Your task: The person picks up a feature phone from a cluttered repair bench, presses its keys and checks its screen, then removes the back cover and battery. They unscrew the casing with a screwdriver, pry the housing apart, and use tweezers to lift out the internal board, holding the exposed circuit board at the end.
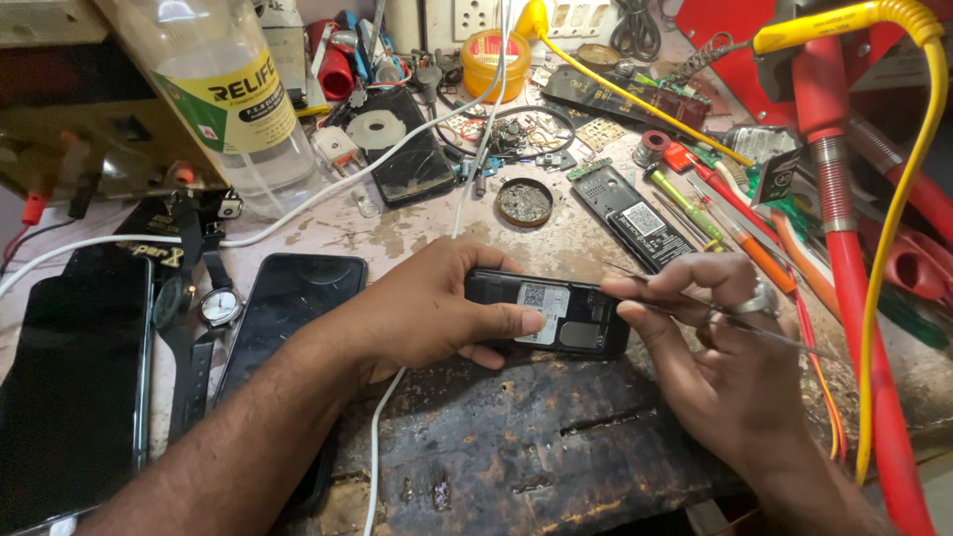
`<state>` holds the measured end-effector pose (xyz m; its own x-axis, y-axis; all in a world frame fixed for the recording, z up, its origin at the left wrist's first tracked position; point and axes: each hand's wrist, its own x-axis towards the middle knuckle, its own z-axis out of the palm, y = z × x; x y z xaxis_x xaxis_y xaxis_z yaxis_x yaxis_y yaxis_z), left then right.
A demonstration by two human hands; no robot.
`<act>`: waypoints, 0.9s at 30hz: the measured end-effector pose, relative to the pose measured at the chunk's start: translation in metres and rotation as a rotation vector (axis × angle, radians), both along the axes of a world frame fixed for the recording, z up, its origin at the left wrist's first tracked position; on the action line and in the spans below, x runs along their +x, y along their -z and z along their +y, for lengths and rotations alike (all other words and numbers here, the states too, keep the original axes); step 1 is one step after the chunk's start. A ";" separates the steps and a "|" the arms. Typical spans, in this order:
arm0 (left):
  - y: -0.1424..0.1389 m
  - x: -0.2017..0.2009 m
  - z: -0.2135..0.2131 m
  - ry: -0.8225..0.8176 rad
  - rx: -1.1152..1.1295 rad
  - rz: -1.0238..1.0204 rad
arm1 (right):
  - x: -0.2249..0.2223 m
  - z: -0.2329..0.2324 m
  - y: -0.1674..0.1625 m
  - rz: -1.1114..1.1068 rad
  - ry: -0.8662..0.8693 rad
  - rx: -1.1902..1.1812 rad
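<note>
L hand [437, 308] clamps small black phone [556, 316], back open, at mid-bench on worn dark mat [536, 437]. R hand [720, 357] pinches thin tweezers [695, 310] at phone's edge. Stained worktop [397, 233] w/ cluttered tools, cables.

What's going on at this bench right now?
A person is working on a small black phone with its back cover off. The left hand pins it against the worn bench, thumb on its label. The right hand holds thin tweezers with the tips at the phone's upper right edge. A wristwatch and two dark smartphones lie to the left.
</note>
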<state>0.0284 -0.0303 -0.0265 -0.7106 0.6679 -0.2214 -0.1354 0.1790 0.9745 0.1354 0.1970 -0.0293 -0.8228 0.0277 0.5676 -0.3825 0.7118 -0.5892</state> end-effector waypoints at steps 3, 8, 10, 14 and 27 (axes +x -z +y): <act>-0.002 0.001 -0.001 0.012 0.020 0.001 | 0.000 0.001 0.000 -0.021 0.089 0.086; -0.005 0.002 -0.003 0.040 -0.040 0.056 | -0.002 -0.004 -0.004 -0.033 0.077 0.061; -0.008 0.002 -0.005 0.071 -0.044 0.077 | -0.003 -0.005 -0.009 -0.021 -0.017 0.040; -0.010 0.004 -0.006 0.116 -0.042 0.112 | -0.005 -0.001 -0.018 -0.145 0.037 0.012; -0.019 0.011 -0.015 0.186 -0.075 0.558 | -0.040 0.027 -0.048 -0.526 -0.185 -0.325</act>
<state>0.0396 -0.0449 -0.0077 -0.6058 0.7892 0.1008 0.4339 0.2214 0.8733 0.0959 0.2244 0.0183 -0.9966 -0.0384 0.0734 -0.0827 0.4152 -0.9059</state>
